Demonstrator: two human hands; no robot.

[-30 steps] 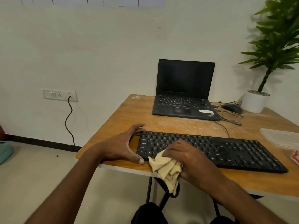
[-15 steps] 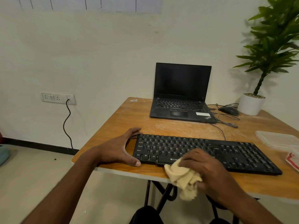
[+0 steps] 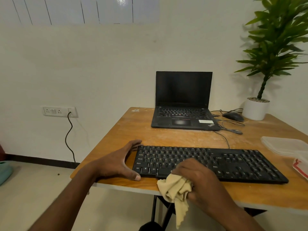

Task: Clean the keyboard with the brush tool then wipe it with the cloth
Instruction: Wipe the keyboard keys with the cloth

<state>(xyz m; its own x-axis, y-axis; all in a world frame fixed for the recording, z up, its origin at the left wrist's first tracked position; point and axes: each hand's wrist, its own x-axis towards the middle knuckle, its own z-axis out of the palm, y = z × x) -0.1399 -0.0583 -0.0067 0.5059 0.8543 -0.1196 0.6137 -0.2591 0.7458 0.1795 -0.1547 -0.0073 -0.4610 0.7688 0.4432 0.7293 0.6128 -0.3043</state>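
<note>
Head view: keyboard [image 3: 216,162] lies on the table [image 3: 166,137], long axis 9-to-3. Right hand [image 3: 198,179] grips the bunched cloth [image 3: 175,189] at the near edge left of centre; unwiped stretch likely runs toward 3. Left hand [image 3: 116,162] braces the 9 o'clock end, fingers [image 3: 133,144] spread, gripping nothing.

An open black laptop [image 3: 183,104] with a dark screen sits at the back of the wooden desk [image 3: 166,135]. A mouse [image 3: 233,116] and a potted plant [image 3: 260,104] are at right; clear plastic lids [image 3: 283,145] lie at the right edge. A wall socket [image 3: 60,111] is at left.
</note>
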